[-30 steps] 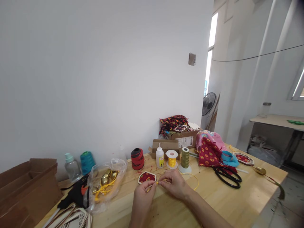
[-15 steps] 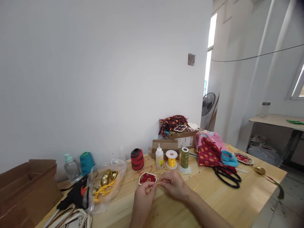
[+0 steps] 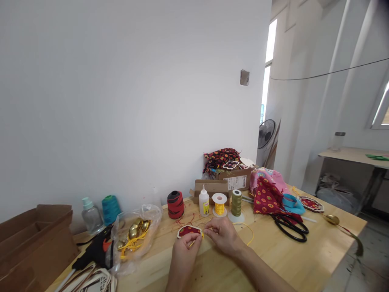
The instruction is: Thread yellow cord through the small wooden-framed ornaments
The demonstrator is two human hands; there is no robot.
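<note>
A small red patterned fabric plaque with a pale scalloped wooden rim [image 3: 189, 230] is just beyond my left hand [image 3: 186, 253], tilted so its face looks foreshortened. The thumb and forefinger of this hand are pinched on yellow cord [image 3: 202, 235] at the plaque's right end. My right hand [image 3: 225, 236] is closed in a pinch a small way to the right, its fingertips at the same cord. More of the cord curves out over the table to the right of that hand. The fingers partly hide the cord and the plaque's lower edge.
Behind the hands stand a glue bottle [image 3: 204, 201], a yellow cord spool [image 3: 219, 204], an olive thread cone [image 3: 236, 202] and a red-black thread cone [image 3: 175, 205]. Black scissors [image 3: 291, 227] lie right. A bag of brass bells [image 3: 135, 233] and a glue gun [image 3: 94, 251] are left.
My fingertips have drawn slightly apart, and a bit of yellow cord shows between them. The plaque has tilted, so less of its face shows.
</note>
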